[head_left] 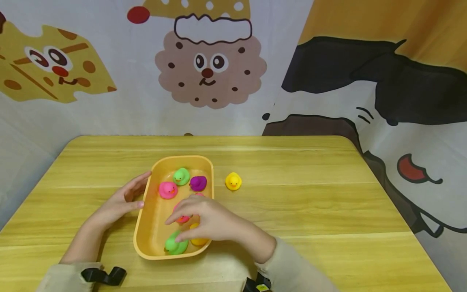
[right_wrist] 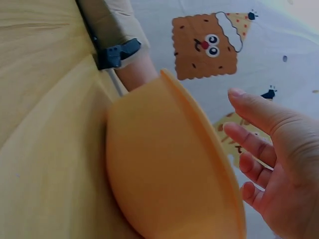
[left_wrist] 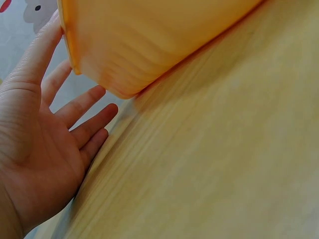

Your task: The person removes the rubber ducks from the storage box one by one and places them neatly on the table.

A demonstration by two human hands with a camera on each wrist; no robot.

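An orange plastic tray [head_left: 156, 223] stands on the table with several rubber ducks in it. My left hand [head_left: 117, 205] rests at its left side, thumb and fingers extended and touching the rim; the left wrist view shows this hand [left_wrist: 47, 144] with an open palm. Above the tray's near right part is my right hand [head_left: 208, 219], fingers spread and holding nothing. Below it lie a green duck [head_left: 176, 244], an orange duck [head_left: 199, 240] and a partly hidden pink duck [head_left: 182, 219]. Farther back are another green duck [head_left: 181, 177], a purple duck [head_left: 198, 183] and a pink duck [head_left: 168, 190].
A yellow duck [head_left: 233, 181] sits on the wooden table [head_left: 310, 202], just right of the tray. Behind the table hangs a cloth [head_left: 138, 117] with cartoon prints. Black straps with camera mounts [head_left: 103, 276] are on both wrists.
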